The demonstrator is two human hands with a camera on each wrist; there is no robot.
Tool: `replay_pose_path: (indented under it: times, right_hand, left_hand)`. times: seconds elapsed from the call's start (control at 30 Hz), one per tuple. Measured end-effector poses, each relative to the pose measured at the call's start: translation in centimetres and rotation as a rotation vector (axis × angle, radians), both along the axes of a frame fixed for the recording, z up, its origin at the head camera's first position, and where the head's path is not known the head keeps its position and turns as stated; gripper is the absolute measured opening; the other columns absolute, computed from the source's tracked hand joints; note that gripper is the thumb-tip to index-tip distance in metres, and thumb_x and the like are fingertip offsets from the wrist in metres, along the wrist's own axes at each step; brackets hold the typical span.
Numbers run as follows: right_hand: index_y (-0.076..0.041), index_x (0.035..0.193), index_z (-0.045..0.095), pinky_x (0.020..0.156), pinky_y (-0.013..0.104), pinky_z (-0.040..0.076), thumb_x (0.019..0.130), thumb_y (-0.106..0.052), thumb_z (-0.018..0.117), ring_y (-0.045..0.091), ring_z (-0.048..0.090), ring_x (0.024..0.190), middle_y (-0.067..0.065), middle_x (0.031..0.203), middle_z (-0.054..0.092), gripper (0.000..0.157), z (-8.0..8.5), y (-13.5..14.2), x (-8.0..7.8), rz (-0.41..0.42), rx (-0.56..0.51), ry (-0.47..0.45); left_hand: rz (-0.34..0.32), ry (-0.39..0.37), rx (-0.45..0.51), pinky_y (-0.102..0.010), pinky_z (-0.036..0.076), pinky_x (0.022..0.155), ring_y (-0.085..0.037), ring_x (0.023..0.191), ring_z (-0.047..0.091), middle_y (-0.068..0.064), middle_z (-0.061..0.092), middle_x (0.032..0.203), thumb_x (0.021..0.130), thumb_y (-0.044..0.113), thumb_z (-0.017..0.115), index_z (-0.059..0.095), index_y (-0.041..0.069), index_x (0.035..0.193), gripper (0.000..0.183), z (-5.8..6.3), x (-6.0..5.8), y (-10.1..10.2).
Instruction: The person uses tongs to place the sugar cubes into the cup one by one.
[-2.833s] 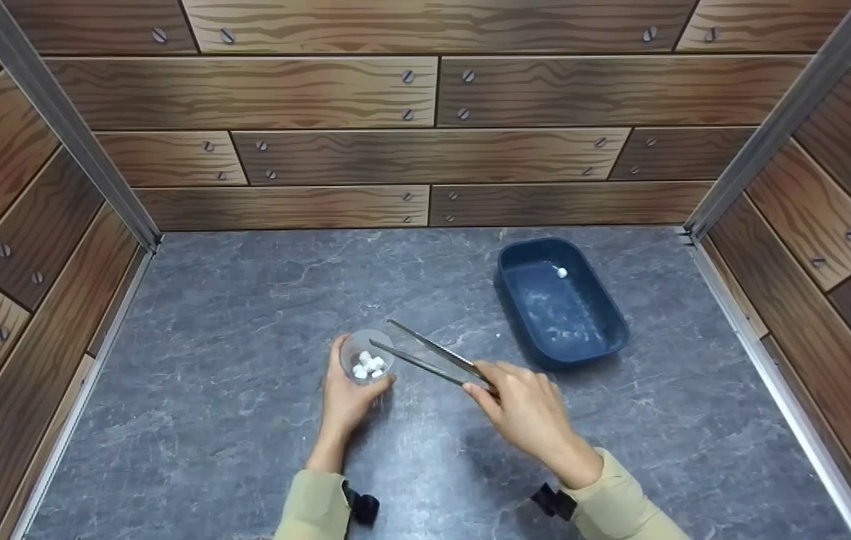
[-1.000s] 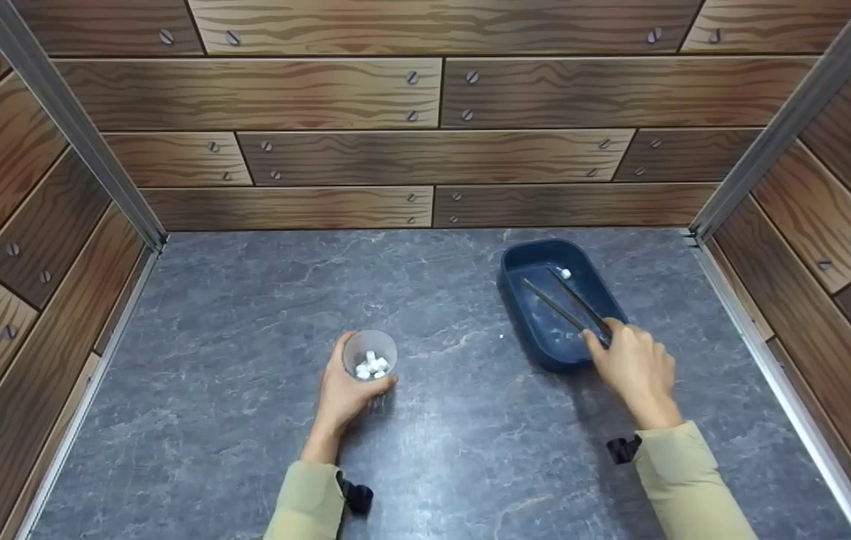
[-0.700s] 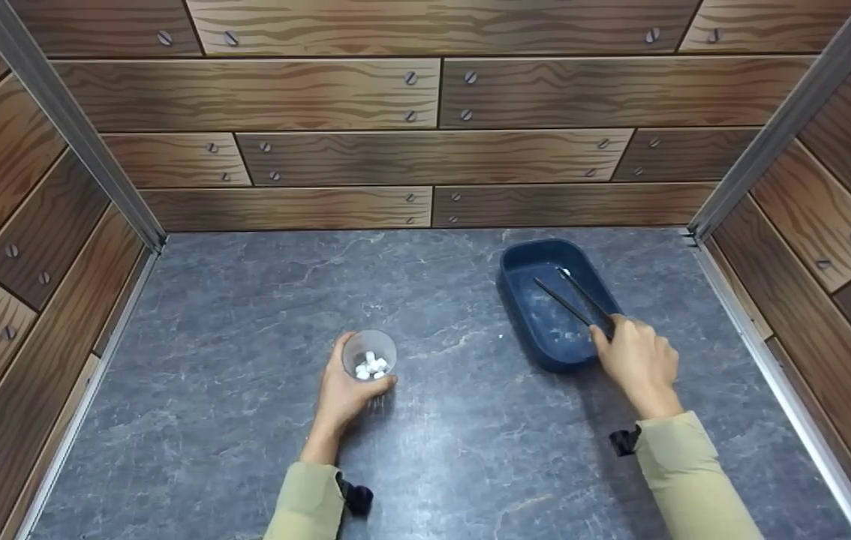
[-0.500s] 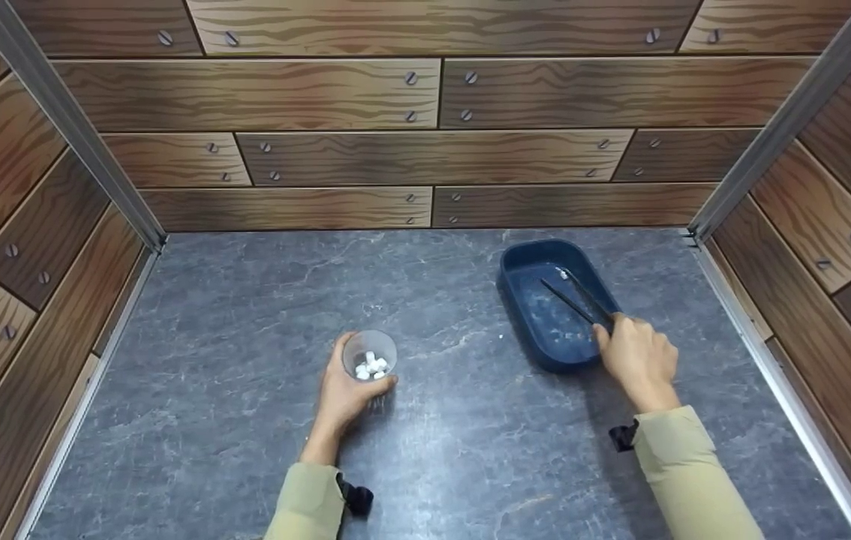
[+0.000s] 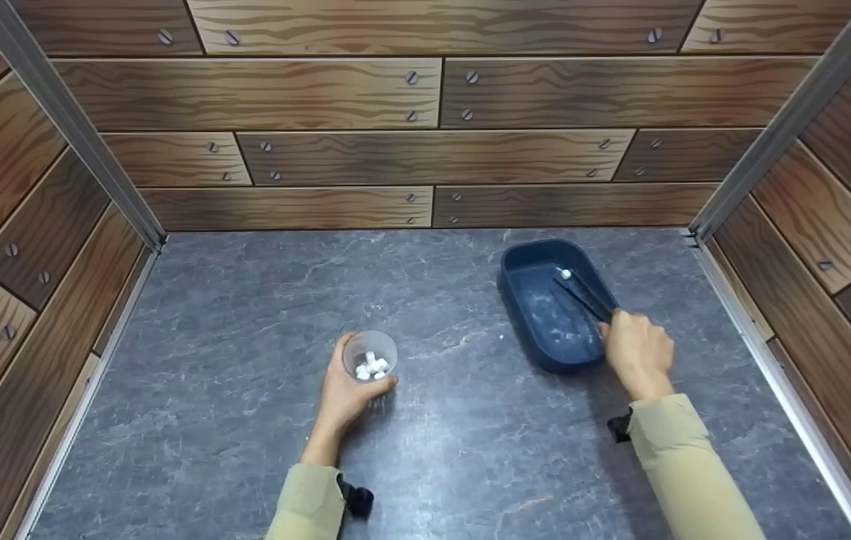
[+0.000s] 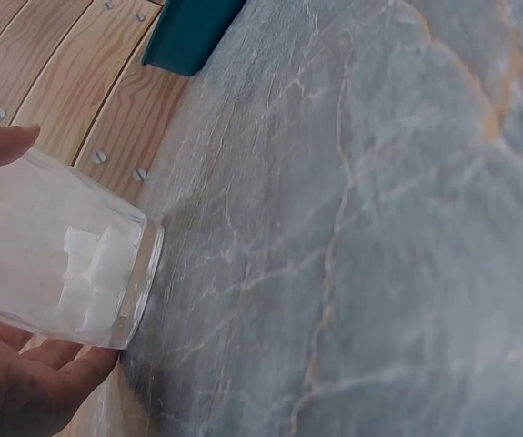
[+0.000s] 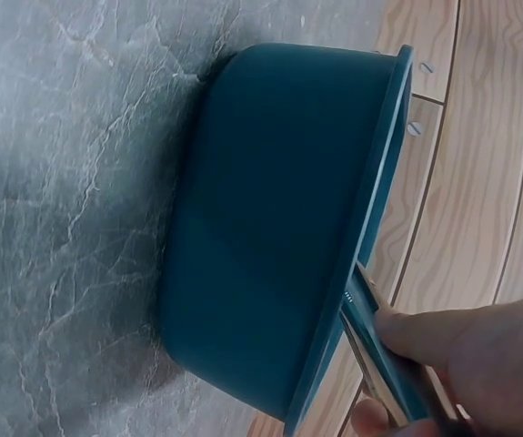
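My left hand (image 5: 347, 397) grips a clear cup (image 5: 370, 345) that stands on the grey marbled surface. Several small white cubes (image 5: 371, 366) lie in the bottom of the cup; the left wrist view shows them stacked against its base (image 6: 97, 278). With my right hand (image 5: 637, 352) I hold metal tongs (image 5: 583, 298), whose tips reach down into a dark blue basin (image 5: 519, 315). One white cube (image 5: 566, 274) sits at the far end of the basin, close beside the tong tips. Whether the tips touch it cannot be told. The basin wall hides the tips in the right wrist view.
Wood-patterned panels (image 5: 320, 157) with printed screws enclose the back and both sides. A metal strip (image 5: 778, 390) runs along the right edge of the surface. A tiny white crumb (image 5: 501, 337) lies left of the basin.
The tongs have gone from beside the cup over into the basin, and their arms have come closer together near the cube. My left hand and the cup have stayed put.
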State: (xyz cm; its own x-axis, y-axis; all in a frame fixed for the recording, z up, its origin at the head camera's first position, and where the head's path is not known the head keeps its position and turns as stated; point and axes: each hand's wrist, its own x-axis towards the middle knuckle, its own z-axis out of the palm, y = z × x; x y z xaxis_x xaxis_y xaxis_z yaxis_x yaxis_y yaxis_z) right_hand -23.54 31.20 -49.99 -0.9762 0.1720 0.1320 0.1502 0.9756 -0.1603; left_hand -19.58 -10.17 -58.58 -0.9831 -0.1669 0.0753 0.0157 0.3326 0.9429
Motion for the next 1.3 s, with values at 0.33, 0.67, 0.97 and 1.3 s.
replay_pose_path:
  times: [0.33,0.67,0.97,1.3]
  right_hand:
    - [0.004,0.084,0.063,0.045,0.056,0.039,0.089,-0.024,0.057,0.05,0.054,0.064,0.031,0.08,0.06,0.029,-0.2,0.1,-0.6,-0.001,-0.022,0.004]
    - [0.005,0.086,0.065,0.046,0.055,0.041,0.089,-0.024,0.057,0.049,0.055,0.065,0.031,0.081,0.06,0.03,-0.6,0.2,-1.7,-0.014,-0.014,-0.025]
    - [0.007,0.087,0.065,0.045,0.055,0.041,0.09,-0.022,0.056,0.049,0.055,0.063,0.032,0.079,0.06,0.03,-0.5,0.2,-2.3,0.021,0.007,-0.021]
    - [0.006,0.084,0.065,0.047,0.056,0.041,0.088,-0.02,0.057,0.049,0.055,0.062,0.032,0.078,0.06,0.028,-0.7,0.1,-2.8,0.025,0.028,-0.003]
  left_hand:
    - [0.005,-0.003,-0.002,-0.043,0.038,0.093,-0.027,0.113,0.046,-0.011,0.047,0.127,0.051,0.03,0.087,0.037,0.014,0.136,0.1,0.0,-0.1,0.0]
    - [0.009,-0.01,-0.008,-0.043,0.039,0.092,-0.026,0.113,0.047,-0.01,0.047,0.128,0.051,0.033,0.087,0.036,0.017,0.136,0.1,0.1,0.1,0.1]
    - [-0.007,0.014,0.02,-0.042,0.039,0.092,-0.026,0.112,0.047,-0.01,0.047,0.127,0.052,0.028,0.087,0.037,0.013,0.135,0.098,0.0,-0.1,0.1]
    - [-0.016,0.043,0.022,-0.041,0.04,0.09,-0.025,0.109,0.049,-0.009,0.05,0.124,0.052,0.026,0.087,0.039,0.012,0.133,0.095,-0.1,-0.1,0.0]
